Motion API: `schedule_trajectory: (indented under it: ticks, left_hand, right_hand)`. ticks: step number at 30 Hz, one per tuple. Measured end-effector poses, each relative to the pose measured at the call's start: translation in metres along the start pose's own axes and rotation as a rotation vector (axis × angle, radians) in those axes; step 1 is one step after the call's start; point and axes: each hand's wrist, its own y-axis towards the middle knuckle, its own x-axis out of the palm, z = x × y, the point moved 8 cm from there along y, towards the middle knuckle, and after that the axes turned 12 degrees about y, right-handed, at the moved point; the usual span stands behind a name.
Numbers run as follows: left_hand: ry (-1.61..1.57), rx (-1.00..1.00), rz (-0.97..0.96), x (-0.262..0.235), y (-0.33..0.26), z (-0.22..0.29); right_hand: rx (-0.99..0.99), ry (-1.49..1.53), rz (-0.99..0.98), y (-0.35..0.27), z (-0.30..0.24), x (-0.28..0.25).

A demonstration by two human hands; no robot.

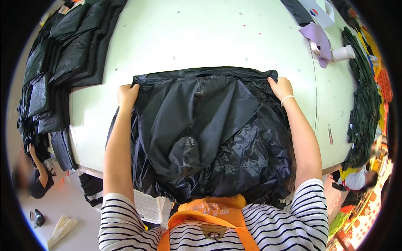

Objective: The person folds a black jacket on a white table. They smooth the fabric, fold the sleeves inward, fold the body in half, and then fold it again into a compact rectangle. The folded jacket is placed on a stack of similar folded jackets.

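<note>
A black garment [188, 121] of thin, shiny fabric is stretched out in front of me, its top edge lying on the pale table. A seam runs down its middle, and the lower part bunches in creases over the table's near edge against my apron. My left hand [127, 95] is closed on the garment's upper left corner, thumb on top. At the upper right corner my right hand [281, 88] pinches the same edge. Both arms are reached forward, and the edge between the hands is drawn nearly straight. The fingers under the fabric are partly hidden.
Folded black garments [71, 54] are piled at the table's left. On the right are a purple cloth [319, 39], a white cup [343, 53] on its side, small thread snips [330, 136] and a heap of black fabric [364, 100]. Other people work at both sides.
</note>
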Motion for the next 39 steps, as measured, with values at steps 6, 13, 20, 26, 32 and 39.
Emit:
schedule_trajectory:
  ticks: [6,13,20,26,32,39]
  left_hand:
    - [-0.307,0.414,0.424,-0.076,-0.050,0.086]
    - [0.093,0.838,0.228,0.011,-0.109,0.147]
    - [-0.493,0.525,0.219,-0.079,-0.104,0.051]
    - [-0.507,0.117,-0.908,-0.012,-0.257,-0.043]
    - [-0.911,0.003,-0.563,0.032,-0.318,-0.021]
    - [-2.111,-0.497,-0.939,0.003,-0.360,0.043]
  right_hand:
    - [-0.532,-0.062,0.499,-0.088,-0.104,-0.049]
    - [-0.427,-0.160,-0.020,-0.167,-0.166,0.122]
    - [-0.374,0.539,0.256,-0.203,-0.130,0.015]
    - [0.457,1.180,-0.506,-0.269,-0.042,0.116]
    - [0.321,1.695,-0.458,-0.235,-0.081,0.143]
    - [0.178,1.995,-0.662,-0.243,-0.108,0.088]
